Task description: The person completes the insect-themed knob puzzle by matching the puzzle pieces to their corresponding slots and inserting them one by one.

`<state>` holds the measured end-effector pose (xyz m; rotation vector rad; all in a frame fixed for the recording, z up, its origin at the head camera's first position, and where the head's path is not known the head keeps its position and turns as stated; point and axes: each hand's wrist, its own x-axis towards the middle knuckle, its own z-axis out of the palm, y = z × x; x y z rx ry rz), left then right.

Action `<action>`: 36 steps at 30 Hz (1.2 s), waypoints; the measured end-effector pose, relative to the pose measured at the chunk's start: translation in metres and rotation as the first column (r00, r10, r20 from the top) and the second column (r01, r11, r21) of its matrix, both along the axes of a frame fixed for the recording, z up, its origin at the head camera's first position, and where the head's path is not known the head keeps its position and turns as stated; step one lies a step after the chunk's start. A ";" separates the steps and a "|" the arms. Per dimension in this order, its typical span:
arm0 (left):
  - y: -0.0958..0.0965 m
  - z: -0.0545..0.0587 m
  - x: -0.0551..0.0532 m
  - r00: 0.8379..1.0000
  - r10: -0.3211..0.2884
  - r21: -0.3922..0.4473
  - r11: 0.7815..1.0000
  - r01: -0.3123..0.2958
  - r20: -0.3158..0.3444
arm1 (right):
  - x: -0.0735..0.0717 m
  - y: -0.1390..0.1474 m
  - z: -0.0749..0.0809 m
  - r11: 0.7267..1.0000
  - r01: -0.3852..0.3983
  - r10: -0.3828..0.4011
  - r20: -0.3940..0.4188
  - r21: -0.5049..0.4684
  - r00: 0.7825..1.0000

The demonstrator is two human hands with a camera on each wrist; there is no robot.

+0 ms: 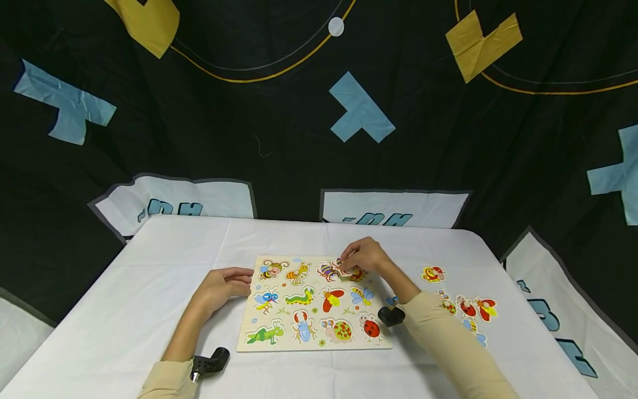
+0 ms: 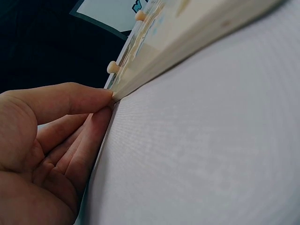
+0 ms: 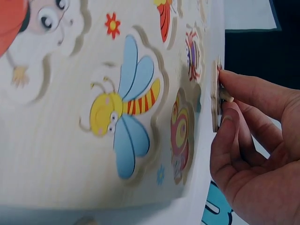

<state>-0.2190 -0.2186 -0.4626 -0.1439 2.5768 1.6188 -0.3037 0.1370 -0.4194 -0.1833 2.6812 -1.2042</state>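
A wooden puzzle board (image 1: 319, 310) with insect pictures lies flat on the white table. At its left edge rests my left hand (image 1: 219, 289), fingertips touching the rim; the left wrist view shows them right at the board's edge (image 2: 154, 77). My right hand (image 1: 366, 255) pinches a knobbed puzzle piece (image 3: 215, 96) between thumb and fingers, over the board's upper right part. The piece appears edge-on in the right wrist view, its picture mostly hidden. Beside it are the spider picture (image 1: 327, 271) and a red-and-yellow insect recess (image 3: 181, 136).
Several loose puzzle pieces lie right of the board, among them a ladybug (image 1: 466, 307) and a red-winged insect (image 1: 485, 308). Wooden knobs (image 2: 113, 67) stand up from the board's left side. A black curtain (image 1: 279, 133) hangs behind the table (image 1: 199, 244).
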 end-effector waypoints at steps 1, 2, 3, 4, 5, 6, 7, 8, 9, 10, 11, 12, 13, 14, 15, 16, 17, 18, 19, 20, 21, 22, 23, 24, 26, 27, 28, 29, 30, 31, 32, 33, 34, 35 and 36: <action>0.000 0.000 0.000 1.000 0.001 0.000 1.000 -0.001 0.000 | 0.000 -0.002 0.000 1.000 -0.001 0.001 -0.002 0.004 1.000; 0.000 0.000 0.000 1.000 0.002 -0.001 1.000 -0.002 0.001 | 0.000 -0.004 0.000 1.000 0.000 0.000 -0.001 0.008 1.000; 0.000 0.000 0.000 1.000 0.002 0.000 1.000 -0.002 0.001 | 0.000 -0.006 0.000 1.000 0.001 -0.001 -0.001 0.014 1.000; 0.000 0.000 0.000 1.000 0.002 0.003 1.000 -0.002 0.000 | -0.001 -0.007 0.000 1.000 0.003 -0.003 0.000 0.017 1.000; 0.000 0.000 0.000 1.000 0.003 0.003 1.000 -0.003 0.000 | -0.001 -0.009 -0.001 1.000 0.005 -0.005 0.004 0.018 1.000; 0.000 0.000 0.000 1.000 0.003 0.006 1.000 -0.003 0.000 | -0.002 -0.010 -0.002 1.000 0.008 -0.008 0.006 0.021 1.000; 0.000 0.000 0.000 1.000 0.003 0.007 1.000 -0.003 0.000 | -0.002 -0.012 -0.003 1.000 0.012 -0.012 0.009 0.023 1.000; 0.000 -0.001 0.000 1.000 0.002 0.008 1.000 -0.002 -0.001 | -0.003 -0.013 -0.004 1.000 0.015 -0.016 0.010 0.026 1.000; 0.000 -0.001 0.000 1.000 0.002 0.010 1.000 -0.002 -0.002 | -0.003 -0.014 -0.004 0.999 0.019 -0.019 0.011 0.029 1.000; 0.000 0.000 0.000 1.000 0.001 0.010 1.000 -0.001 -0.003 | -0.004 -0.015 -0.005 0.999 0.022 -0.022 0.011 0.031 1.000; 0.000 0.000 0.000 1.000 0.001 0.008 1.000 -0.001 -0.003 | -0.004 -0.017 -0.006 0.999 0.024 -0.024 0.010 0.032 1.000; 0.000 0.000 0.000 1.000 0.000 0.009 1.000 0.000 -0.004 | -0.004 -0.018 -0.006 0.999 0.025 -0.025 0.008 0.034 1.000; 0.000 0.000 0.000 1.000 0.001 0.006 1.000 -0.001 -0.004 | -0.004 -0.019 -0.007 0.999 0.025 -0.025 0.007 0.032 1.000; 0.000 0.000 0.000 1.000 0.002 0.005 1.000 -0.002 -0.004 | -0.004 -0.020 -0.007 0.999 0.024 -0.024 0.006 0.030 1.000; 0.000 0.000 0.000 1.000 0.002 0.003 1.000 -0.002 -0.002 | -0.004 -0.021 -0.007 0.999 0.022 -0.022 0.005 0.029 1.000; -0.001 0.000 0.000 1.000 0.004 0.000 1.000 -0.004 -0.001 | -0.003 -0.023 -0.007 1.000 0.019 -0.019 0.006 0.023 1.000; 0.000 0.000 0.000 1.000 0.005 -0.003 1.000 -0.005 -0.001 | -0.003 -0.024 -0.008 1.000 0.017 -0.017 0.004 0.020 1.000; 0.000 0.000 0.000 1.000 0.007 -0.006 1.000 -0.007 0.000 | -0.003 -0.025 -0.008 1.000 0.014 -0.014 0.005 0.018 1.000; 0.000 0.000 0.000 1.000 0.009 -0.007 1.000 -0.009 0.001 | -0.002 -0.026 -0.008 1.000 0.010 -0.011 0.005 0.016 1.000; 0.000 0.000 0.000 1.000 0.010 -0.007 1.000 -0.010 0.002 | -0.002 -0.027 -0.008 1.000 0.009 -0.009 0.005 0.017 1.000; 0.000 0.000 0.000 1.000 0.011 -0.009 1.000 -0.011 0.003 | -0.002 -0.028 -0.009 1.000 0.005 -0.005 0.006 0.019 1.000; 0.000 0.000 0.000 1.000 0.012 -0.010 1.000 -0.012 0.003 | -0.002 -0.029 -0.009 1.000 0.001 -0.001 0.006 0.022 1.000; 0.000 0.000 0.001 1.000 0.012 -0.011 1.000 -0.012 0.004 | -0.002 -0.029 -0.010 1.000 -0.002 0.002 0.005 0.027 1.000; 0.000 0.000 0.001 1.000 0.012 -0.011 1.000 -0.012 0.005 | -0.003 -0.030 -0.011 1.000 -0.004 0.004 0.007 0.030 1.000; 0.001 0.000 0.001 1.000 0.010 -0.010 1.000 -0.010 0.003 | -0.003 -0.031 -0.012 1.000 -0.006 0.006 0.011 0.030 1.000; 0.000 0.000 0.001 1.000 0.009 -0.010 1.000 -0.009 0.003 | -0.003 -0.031 -0.012 1.000 -0.006 0.006 0.013 0.028 1.000; 0.001 0.000 0.001 1.000 0.008 -0.009 1.000 -0.008 0.003 | -0.003 -0.032 -0.013 1.000 -0.005 0.004 0.015 0.025 1.000; 0.001 0.000 0.000 1.000 0.008 -0.008 1.000 -0.008 0.003 | -0.003 -0.032 -0.013 1.000 -0.002 0.002 0.016 0.022 1.000; 0.001 0.000 0.000 1.000 0.009 -0.006 1.000 -0.009 0.003 | -0.003 -0.032 -0.013 1.000 -0.001 0.000 0.017 0.020 1.000; 0.001 0.000 0.000 1.000 0.010 -0.007 1.000 -0.010 0.003 | -0.003 -0.033 -0.014 1.000 0.000 0.000 0.017 0.018 1.000; 0.001 0.000 0.000 1.000 0.010 -0.009 1.000 -0.010 0.003 | -0.003 -0.033 -0.014 1.000 0.002 -0.002 0.015 0.019 1.000; 0.001 0.001 0.000 1.000 0.004 -0.006 1.000 -0.004 0.001 | -0.003 -0.033 -0.015 1.000 0.002 -0.002 0.012 0.023 1.000; 0.001 0.001 0.000 1.000 0.003 -0.001 1.000 -0.003 0.002 | -0.003 -0.034 -0.015 1.000 0.003 -0.003 0.009 0.024 1.000; 0.001 0.001 0.000 1.000 0.002 0.003 1.000 -0.002 0.001 | -0.003 -0.034 -0.016 1.000 0.004 -0.005 0.006 0.027 1.000; 0.001 0.001 0.000 1.000 0.000 0.009 1.000 0.000 0.001 | -0.003 -0.035 -0.016 1.000 0.006 -0.006 0.004 0.030 1.000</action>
